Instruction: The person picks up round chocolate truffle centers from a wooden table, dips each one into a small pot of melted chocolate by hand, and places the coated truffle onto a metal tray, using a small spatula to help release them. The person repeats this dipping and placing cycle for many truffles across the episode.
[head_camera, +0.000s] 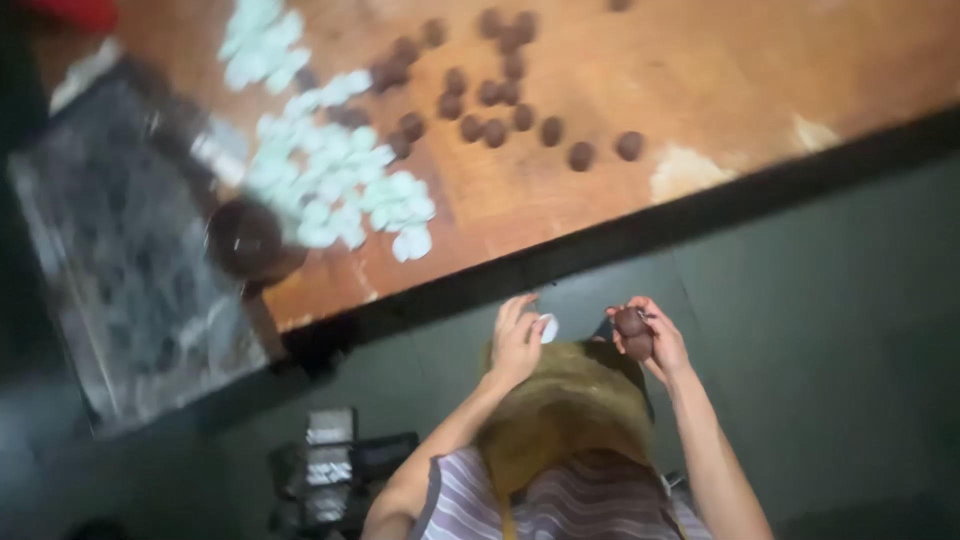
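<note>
Two hands work low in our view. Far left we see a grey marbled tray (120, 260), contents blurred, with a dark bowl (248, 240) at its edge. Pale discs (330, 165) and brown balls (495, 110) litter the wooden board (760, 70). Our left hand (515, 345) pinches a white disc (548, 327); just beside it, our right hand (655, 335) grips brown lumps (633, 330).

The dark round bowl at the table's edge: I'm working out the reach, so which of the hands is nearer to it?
Left. The left hand, holding a small white piece, sits below and right of the dark round bowl. The right hand, holding brown balls, is farther right.
</note>
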